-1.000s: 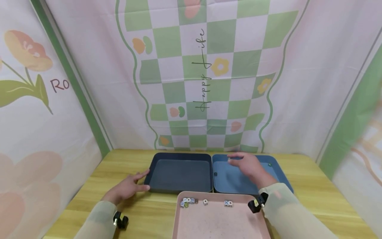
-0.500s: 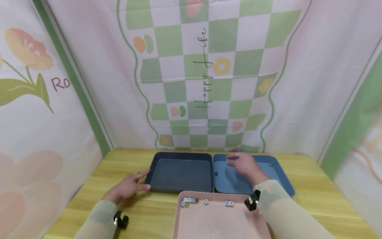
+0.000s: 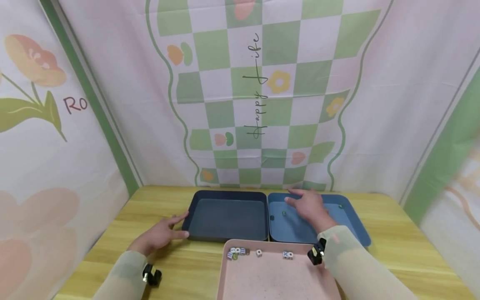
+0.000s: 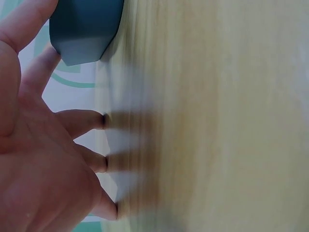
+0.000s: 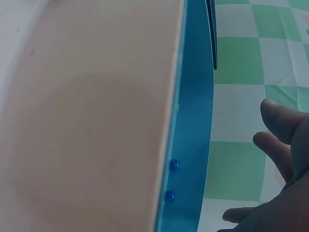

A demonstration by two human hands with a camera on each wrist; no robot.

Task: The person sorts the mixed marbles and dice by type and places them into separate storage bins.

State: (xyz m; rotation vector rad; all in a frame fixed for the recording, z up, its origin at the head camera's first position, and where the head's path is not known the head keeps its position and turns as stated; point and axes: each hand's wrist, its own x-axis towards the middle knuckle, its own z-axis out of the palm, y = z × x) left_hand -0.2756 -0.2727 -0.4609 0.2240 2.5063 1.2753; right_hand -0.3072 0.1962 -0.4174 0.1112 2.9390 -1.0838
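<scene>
My left hand [image 3: 159, 234] rests against the left end of the dark navy tray [image 3: 187, 227], thumb and index finger at its wall. In the left wrist view, the other fingertips [image 4: 100, 121] touch the wooden table. Over the blue tray [image 3: 300, 233] hovers my right hand [image 3: 311, 208], its thumb and fingers apart with nothing between them. A small green marble [image 3: 283, 213] lies in that tray below the fingertips. Beside it is a dark marble [image 3: 272, 218] near the left wall, and another green marble [image 3: 340, 206] is at the back right.
In front stands a pink tray [image 3: 277, 279], close to the other two. Several dice [image 3: 235, 251] cluster with a yellowish-green marble [image 3: 234, 257] at its back left; a single die [image 3: 258, 253] and a pair of dice [image 3: 287, 255] sit farther right. A printed curtain hangs behind the table.
My right hand has let go of the small green marble, which now lies in the blue tray, and its fingers have spread. My left hand stays at the navy tray.
</scene>
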